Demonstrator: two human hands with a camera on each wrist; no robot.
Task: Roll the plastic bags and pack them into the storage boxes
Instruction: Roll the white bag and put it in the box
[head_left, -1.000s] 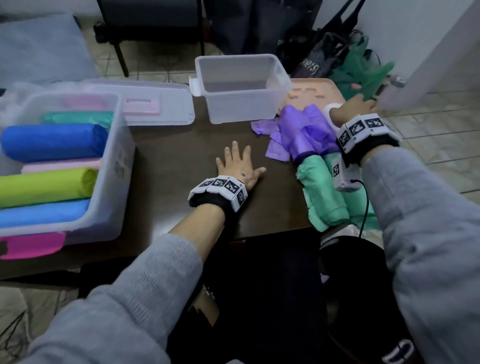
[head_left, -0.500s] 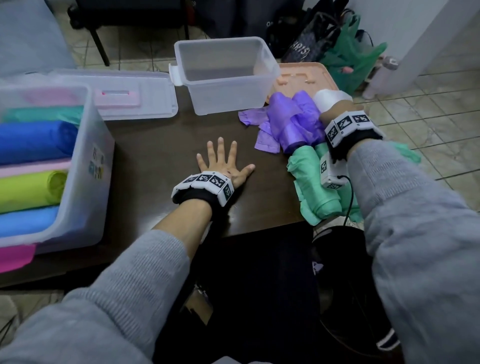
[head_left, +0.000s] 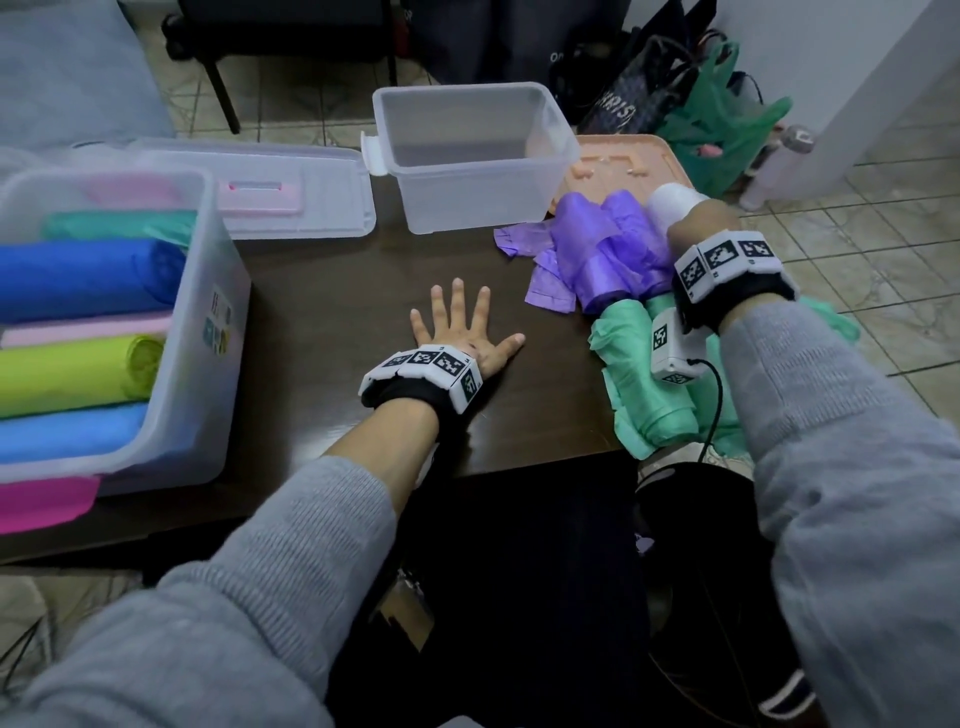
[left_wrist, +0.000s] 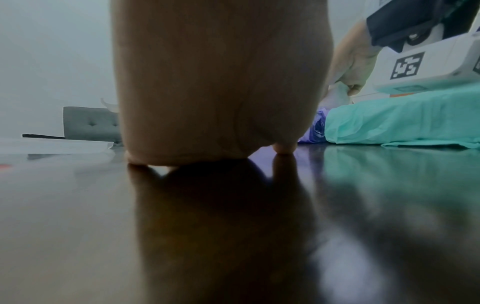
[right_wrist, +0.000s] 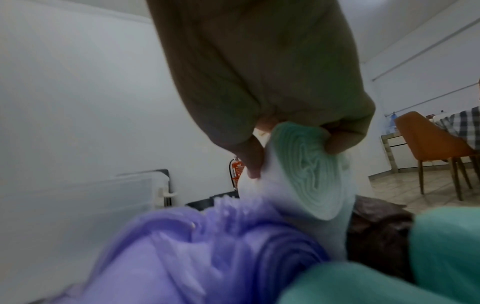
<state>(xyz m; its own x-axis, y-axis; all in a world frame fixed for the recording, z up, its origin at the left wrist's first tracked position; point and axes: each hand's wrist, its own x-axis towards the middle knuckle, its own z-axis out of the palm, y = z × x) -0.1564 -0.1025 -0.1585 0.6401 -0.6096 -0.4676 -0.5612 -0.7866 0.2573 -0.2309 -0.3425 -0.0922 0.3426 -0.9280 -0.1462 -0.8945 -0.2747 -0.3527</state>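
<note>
Right hand (right_wrist: 262, 86) grip around white bag roll (right_wrist: 301, 172) near table edge (head_left: 540, 462)

Left hand (head_left: 457, 332) lies flat, palm down, fingers spread, near the tabletop's front edge; forearm bare to a pushed-up grey sleeve. Right hand (head_left: 698, 221) is at the right edge, fingers (right_wrist: 337, 142) and thumb curled round a white roll (head_left: 672, 200). Both wrists wear tagged bands.
</note>
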